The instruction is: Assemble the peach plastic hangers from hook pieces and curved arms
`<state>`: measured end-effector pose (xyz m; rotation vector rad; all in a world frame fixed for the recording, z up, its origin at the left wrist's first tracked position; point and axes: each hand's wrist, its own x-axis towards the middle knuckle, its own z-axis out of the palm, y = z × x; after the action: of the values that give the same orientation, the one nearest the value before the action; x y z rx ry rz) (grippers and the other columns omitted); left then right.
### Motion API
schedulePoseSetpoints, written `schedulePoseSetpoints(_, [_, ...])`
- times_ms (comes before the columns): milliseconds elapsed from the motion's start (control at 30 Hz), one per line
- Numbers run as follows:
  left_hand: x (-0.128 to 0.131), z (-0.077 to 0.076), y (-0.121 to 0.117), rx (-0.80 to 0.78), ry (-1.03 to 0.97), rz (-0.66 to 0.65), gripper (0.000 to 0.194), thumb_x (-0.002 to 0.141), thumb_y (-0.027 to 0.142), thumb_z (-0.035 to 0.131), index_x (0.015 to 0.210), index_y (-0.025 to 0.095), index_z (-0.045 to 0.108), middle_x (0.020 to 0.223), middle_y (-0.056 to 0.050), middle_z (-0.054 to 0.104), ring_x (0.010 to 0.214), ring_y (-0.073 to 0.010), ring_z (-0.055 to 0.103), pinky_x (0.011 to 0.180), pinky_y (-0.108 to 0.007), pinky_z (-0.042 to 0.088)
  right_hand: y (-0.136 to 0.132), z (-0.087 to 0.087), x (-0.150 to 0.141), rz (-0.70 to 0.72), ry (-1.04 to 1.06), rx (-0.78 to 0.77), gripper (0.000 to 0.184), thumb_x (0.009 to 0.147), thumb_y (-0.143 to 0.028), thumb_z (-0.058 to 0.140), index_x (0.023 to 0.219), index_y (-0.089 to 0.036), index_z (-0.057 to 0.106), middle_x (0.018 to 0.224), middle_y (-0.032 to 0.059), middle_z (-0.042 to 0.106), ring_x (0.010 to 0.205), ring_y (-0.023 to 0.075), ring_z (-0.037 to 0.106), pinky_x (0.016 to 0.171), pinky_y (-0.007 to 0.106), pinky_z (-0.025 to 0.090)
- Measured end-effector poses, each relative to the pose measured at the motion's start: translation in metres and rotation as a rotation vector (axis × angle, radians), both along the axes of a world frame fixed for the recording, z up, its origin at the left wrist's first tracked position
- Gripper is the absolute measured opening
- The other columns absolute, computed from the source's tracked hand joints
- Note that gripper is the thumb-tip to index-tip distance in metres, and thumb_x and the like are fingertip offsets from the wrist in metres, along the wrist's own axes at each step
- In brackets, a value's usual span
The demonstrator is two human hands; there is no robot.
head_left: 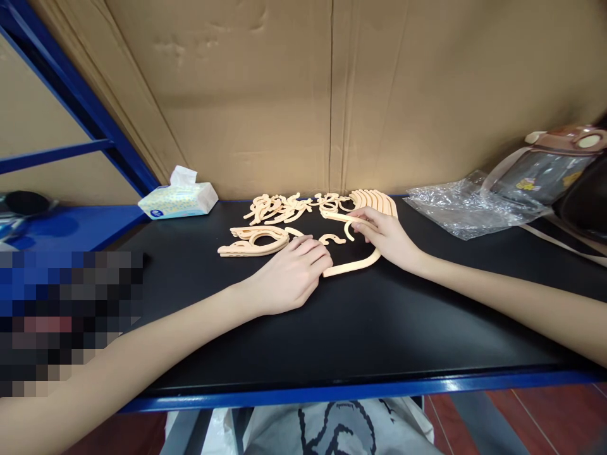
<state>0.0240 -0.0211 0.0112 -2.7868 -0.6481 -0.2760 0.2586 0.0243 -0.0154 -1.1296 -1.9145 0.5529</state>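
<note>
The right hand [391, 239] pinches a beige strip [339, 217] over the worktop [360, 335], long axis pointing left. A curved piece [351, 268] spans between the hands; the curled left hand's [301, 268] grip I cannot tell.

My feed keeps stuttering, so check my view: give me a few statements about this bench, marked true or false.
1. The right hand holds a beige piece. True.
2. The tissue box is right of the plastic bag. False: the tissue box is on the left, the plastic bag on the right.
3. The tabletop is white. False: the tabletop is black.
4. The bottle has a brown lid. True.
</note>
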Motion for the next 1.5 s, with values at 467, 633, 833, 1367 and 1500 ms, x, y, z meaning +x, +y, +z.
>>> schedulePoseSetpoints(467, [-0.0024, -0.0030, -0.0001, -0.071, -0.038, 0.007, 0.031, 0.085, 0.001, 0.036, 0.104, 0.015, 0.055, 0.131, -0.012, 0.049, 0.131, -0.0281, 0.033, 0.103, -0.044, 0.038, 0.0022, 0.0003, 0.0002, -0.028, 0.136, -0.082, 0.025, 0.085, -0.038, 0.052, 0.101, -0.019, 0.056, 0.075, -0.0002, 0.057, 0.056, 0.0104, 0.049, 0.057, 0.026, 0.045])
schedulePoseSetpoints(633, [-0.0020, -0.0041, 0.0003, -0.039, -0.059, 0.019, 0.033, 0.084, -0.001, 0.036, 0.104, 0.017, 0.056, 0.130, -0.011, 0.049, 0.131, -0.0276, 0.034, 0.101, -0.044, 0.039, -0.0015, 0.0024, -0.0009, -0.009, 0.097, -0.072, 0.023, 0.086, -0.035, 0.051, 0.102, -0.019, 0.055, 0.078, 0.0001, 0.058, 0.057, 0.0106, 0.050, 0.058, 0.027, 0.046])
schedulePoseSetpoints(833, [-0.0011, -0.0058, 0.0011, -0.009, -0.058, 0.068, 0.033, 0.083, -0.001, 0.038, 0.105, 0.016, 0.057, 0.126, -0.012, 0.051, 0.118, -0.0279, 0.043, 0.092, -0.044, 0.044, 0.0000, 0.0013, 0.0003, -0.026, 0.108, -0.072, 0.024, 0.089, -0.036, 0.047, 0.108, -0.021, 0.050, 0.074, -0.0018, 0.057, 0.055, 0.0104, 0.050, 0.059, 0.027, 0.046])
schedulePoseSetpoints(1367, [-0.0015, -0.0073, 0.0025, -0.052, -0.083, 0.082, 0.031, 0.087, 0.000, 0.036, 0.104, 0.016, 0.056, 0.133, -0.012, 0.046, 0.118, -0.0258, 0.045, 0.091, -0.040, 0.043, 0.0014, 0.0003, 0.0007, -0.046, 0.113, -0.079, 0.022, 0.091, -0.034, 0.045, 0.107, -0.020, 0.050, 0.069, -0.0029, 0.055, 0.053, 0.0098, 0.051, 0.056, 0.025, 0.045])
schedulePoseSetpoints(1500, [-0.0014, -0.0061, 0.0027, -0.082, -0.080, 0.069, 0.024, 0.090, 0.006, 0.033, 0.100, 0.015, 0.054, 0.132, -0.013, 0.048, 0.118, -0.0248, 0.047, 0.089, -0.039, 0.042, 0.0014, -0.0014, 0.0008, -0.030, 0.122, -0.091, 0.025, 0.092, -0.038, 0.045, 0.109, -0.020, 0.050, 0.067, -0.0036, 0.053, 0.054, 0.0102, 0.051, 0.056, 0.025, 0.045])
